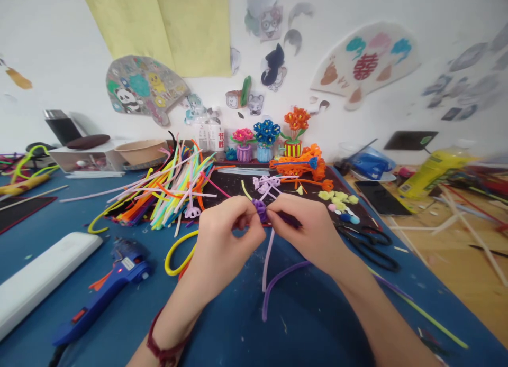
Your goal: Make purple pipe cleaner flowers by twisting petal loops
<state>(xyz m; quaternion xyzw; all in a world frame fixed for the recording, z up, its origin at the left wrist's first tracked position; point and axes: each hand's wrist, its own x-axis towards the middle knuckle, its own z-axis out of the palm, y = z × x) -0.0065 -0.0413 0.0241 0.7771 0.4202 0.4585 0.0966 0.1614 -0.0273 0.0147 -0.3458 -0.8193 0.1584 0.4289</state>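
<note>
Between the fingertips of both hands is a small purple pipe-cleaner flower, made of tight loops. My left hand pinches its left side, the fingers curled closed. From the right, my right hand pinches the flower's other side; its fingertips partly hide the loops. Below the hands, a pale lilac pipe cleaner and a darker purple pipe cleaner hang or lie over the blue mat; where their upper ends go is hidden. Lilac looped flowers lie just behind the fingers.
A blue glue gun and a white case lie at left. A heap of coloured pipe cleaners is behind my left hand. Black scissors rest beside my right wrist. Finished potted flowers stand against the wall. A phone lies further right.
</note>
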